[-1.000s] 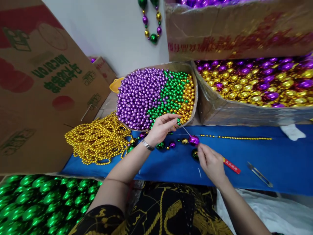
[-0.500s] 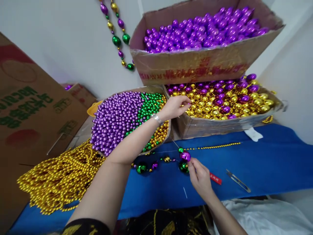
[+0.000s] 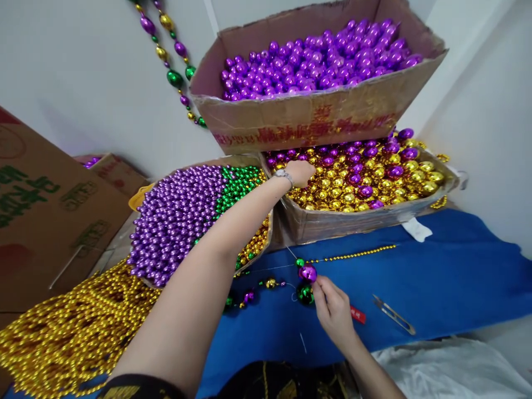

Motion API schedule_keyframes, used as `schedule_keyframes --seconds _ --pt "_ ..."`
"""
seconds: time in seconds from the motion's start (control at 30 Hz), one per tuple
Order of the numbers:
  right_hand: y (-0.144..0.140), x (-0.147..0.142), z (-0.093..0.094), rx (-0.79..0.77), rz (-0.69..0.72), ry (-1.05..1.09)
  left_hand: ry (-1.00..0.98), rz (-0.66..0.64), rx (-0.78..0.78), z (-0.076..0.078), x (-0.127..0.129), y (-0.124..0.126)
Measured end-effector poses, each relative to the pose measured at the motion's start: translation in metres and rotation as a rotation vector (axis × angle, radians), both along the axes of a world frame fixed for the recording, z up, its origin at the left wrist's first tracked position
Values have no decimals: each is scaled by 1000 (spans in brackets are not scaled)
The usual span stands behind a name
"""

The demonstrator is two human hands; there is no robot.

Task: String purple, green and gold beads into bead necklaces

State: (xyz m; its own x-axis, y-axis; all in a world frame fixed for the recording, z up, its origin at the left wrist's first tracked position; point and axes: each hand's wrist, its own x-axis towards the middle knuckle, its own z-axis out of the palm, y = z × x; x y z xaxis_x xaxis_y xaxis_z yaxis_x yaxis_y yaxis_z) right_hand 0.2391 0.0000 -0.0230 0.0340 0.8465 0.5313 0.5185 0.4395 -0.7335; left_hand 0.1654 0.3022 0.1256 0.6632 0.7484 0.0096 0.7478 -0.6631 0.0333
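Note:
My left hand (image 3: 301,174) reaches across into the carton of large gold beads (image 3: 344,191), which has purple beads mixed in. Its fingers point down among the beads and are hidden behind the back of the hand. With thumb and fingers, my right hand (image 3: 334,305) pinches a shiny purple bead (image 3: 307,272) over the blue cloth. A small green bead (image 3: 300,262) sits just beyond it, on a thin needle-like tip that points up and left. Beside these lies a big dark green bead (image 3: 305,294), near a partly strung row with a gold bead (image 3: 270,283).
A carton of purple beads (image 3: 316,61) stands above the gold ones. Left of centre is a container of small purple beads (image 3: 178,216), with green and gold ones. Gold bead strands (image 3: 70,332) are heaped at left. Thread snips (image 3: 394,314) lie on the blue cloth (image 3: 457,266).
My left hand has gone from above the edge of the gold bead carton down into the beads. My right hand keeps its pinch on the purple bead. The whole view has shifted somewhat.

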Motion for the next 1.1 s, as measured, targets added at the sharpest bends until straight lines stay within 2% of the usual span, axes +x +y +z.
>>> schedule_keyframes --seconds 0.2,0.33,0.43,0.5,0.53,0.63,0.73,0.8,0.93,1.1 --pt "0 1 1 -12 -10 -4 -19 -165 -65 -5 27 -2" --pt "-1 3 5 -2 -37 -27 -97 -165 -83 -9 36 -5" --pt "-5 4 9 17 -54 -62 -377 -220 -69 -1 16 -21" --pt "-9 3 11 15 -56 -81 -668 -264 -163 4 -12 -46" --pt "-10 3 11 10 -54 -89 -822 -265 -259 4 -28 -63" --pt "-15 0 12 19 -52 -113 -1204 -138 -645 -8 -79 -122" --pt "-17 -5 12 39 -51 -146 -1464 115 -951 -34 -117 -171" --pt "-18 -10 11 48 -38 -171 -1625 274 -1084 -53 -132 -192" --pt "-19 -23 5 68 26 -222 -1859 420 -1219 -77 -142 -214" --pt "-21 -32 0 83 39 -292 -1923 569 -1261 -87 -142 -228"
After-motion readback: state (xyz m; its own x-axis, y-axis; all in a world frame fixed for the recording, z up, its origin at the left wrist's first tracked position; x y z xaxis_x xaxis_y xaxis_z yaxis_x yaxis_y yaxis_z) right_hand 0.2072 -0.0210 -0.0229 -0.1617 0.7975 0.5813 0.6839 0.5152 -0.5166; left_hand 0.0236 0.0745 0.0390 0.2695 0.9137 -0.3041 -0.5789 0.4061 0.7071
